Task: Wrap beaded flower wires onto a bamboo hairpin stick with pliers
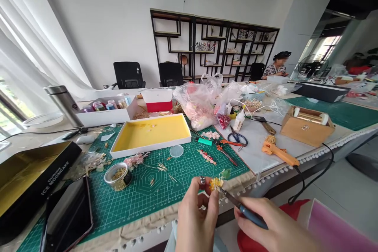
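Note:
My left hand (196, 214) is closed, pinching a small yellow flower ornament (215, 184) between thumb and index finger, just off the table's front edge. A green leaf (226, 174) on a thin pale wire sticks up beside it. My right hand (265, 222) is wrapped round a narrow-tipped tool with a dark blue handle (254, 216), which looks like pliers. Its metal tip touches or nearly touches the flower; the exact contact is too small to make out. On the green cutting mat (132, 208) lie a pink-and-red beaded sprig (207, 157) and orange-handled pliers (226, 153).
A tub of gold beads (118, 176), a yellow-lined tray (150, 151), a black box (35, 185) and a tablet (69, 212) lie leftward. Rightward are scissors (238, 138), an orange glue gun (279, 151) with a hanging cord and a wooden box (307, 128). A person (277, 69) sits far off.

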A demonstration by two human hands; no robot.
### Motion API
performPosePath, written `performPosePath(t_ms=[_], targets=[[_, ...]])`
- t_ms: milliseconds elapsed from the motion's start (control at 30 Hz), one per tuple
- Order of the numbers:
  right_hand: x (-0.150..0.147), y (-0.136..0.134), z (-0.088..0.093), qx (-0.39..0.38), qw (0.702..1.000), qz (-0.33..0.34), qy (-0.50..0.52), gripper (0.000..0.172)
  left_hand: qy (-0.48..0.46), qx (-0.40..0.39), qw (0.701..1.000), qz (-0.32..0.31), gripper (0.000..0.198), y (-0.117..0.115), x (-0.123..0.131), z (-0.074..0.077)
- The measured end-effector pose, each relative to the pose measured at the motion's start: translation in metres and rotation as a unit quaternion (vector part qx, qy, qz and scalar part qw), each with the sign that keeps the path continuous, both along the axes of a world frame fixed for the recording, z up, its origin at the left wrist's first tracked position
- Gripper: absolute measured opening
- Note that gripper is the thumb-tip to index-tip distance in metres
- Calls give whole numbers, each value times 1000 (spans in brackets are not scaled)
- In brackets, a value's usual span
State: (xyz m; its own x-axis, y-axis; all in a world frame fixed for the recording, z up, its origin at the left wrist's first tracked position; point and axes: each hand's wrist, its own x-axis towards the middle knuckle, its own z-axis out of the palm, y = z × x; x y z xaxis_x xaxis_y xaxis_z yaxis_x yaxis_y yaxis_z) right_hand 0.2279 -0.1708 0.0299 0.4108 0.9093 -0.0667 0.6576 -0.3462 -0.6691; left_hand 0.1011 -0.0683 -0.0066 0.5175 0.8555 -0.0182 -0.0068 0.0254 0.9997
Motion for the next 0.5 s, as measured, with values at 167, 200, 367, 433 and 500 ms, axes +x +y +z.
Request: performPosePath(t_ms=[167,200,367,433,500], targets=[[3,2,-3,-60,980,-64,176,27,28,8,1000,-2,26,-1,-2,12],[4,3,-4,-72,975,-60,201,26,22,13,1000,8,24,-2,-2,14],[6,7,-8,-103,948,-31,299,25,51,34,998,-7,16,-3,-3,15],[5,6,-8,-97,933,-24,345,26,71,41,996,-24,16,-3,-4,14],[4,4,-6,-88,925,-37,367,28,83,47,995,-25,16,-3,-5,14]])
